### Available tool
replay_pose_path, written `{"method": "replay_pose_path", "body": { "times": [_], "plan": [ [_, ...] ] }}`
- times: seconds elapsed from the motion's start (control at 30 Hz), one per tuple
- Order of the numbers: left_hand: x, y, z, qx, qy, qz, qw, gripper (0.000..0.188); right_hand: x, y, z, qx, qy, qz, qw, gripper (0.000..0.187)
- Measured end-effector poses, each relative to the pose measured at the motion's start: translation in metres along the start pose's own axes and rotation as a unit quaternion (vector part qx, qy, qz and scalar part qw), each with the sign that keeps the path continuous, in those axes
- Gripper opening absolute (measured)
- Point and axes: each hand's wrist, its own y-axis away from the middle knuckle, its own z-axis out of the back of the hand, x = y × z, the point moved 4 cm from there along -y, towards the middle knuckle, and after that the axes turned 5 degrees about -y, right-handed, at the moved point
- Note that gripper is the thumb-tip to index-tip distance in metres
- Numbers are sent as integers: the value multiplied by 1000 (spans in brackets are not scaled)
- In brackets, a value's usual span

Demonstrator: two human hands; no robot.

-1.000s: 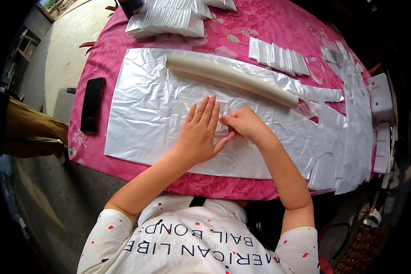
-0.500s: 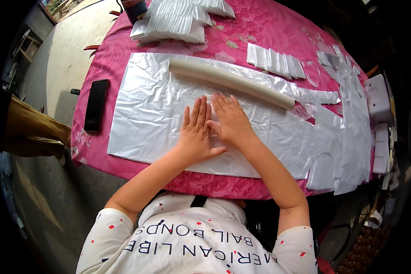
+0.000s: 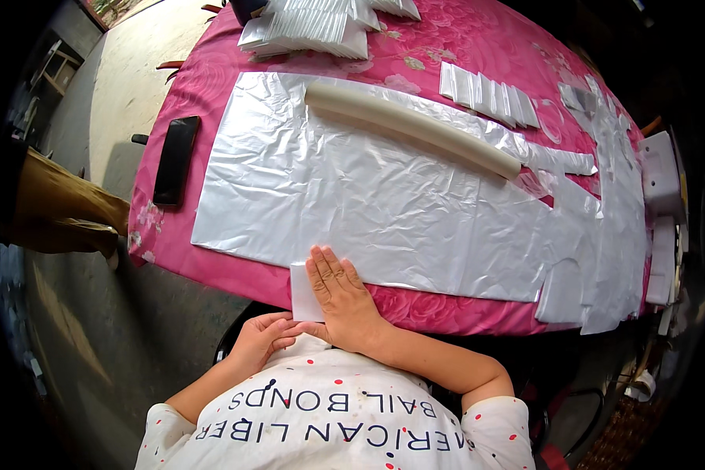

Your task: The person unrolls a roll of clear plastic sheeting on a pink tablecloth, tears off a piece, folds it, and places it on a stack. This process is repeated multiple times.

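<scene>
A small white folded piece is partly covered by the right hand at the near edge of the desk.
The right hand is kept flat, its fingers nearly straight and close together, laid upon the piece and not closed around it. By the left hand, with fingers half bent, the lower left corner of the piece is met; whether it is pinched there cannot be told. Beyond the hands, a wide silvery sheet is spread, and on it a beige tube is laid slantwise. A black phone is placed to the left of the sheet, and a row of folded packets is set behind the tube.
</scene>
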Motion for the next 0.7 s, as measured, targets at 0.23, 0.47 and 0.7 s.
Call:
{"method": "replay_pose_path", "body": {
  "times": [0.23,0.47,0.7],
  "plan": [
    [-25,-2,-11,-44,-269,-224,936,9,35,-12,23,-71,-37,154,985,67],
    [-99,18,-89,-47,-581,-535,611,37,-23,-19,93,-54,28,139,988,3],
    [-103,0,-106,-34,-598,-548,584,44,-259,3,273,-463,-333,-150,808,22]
  ]
}}
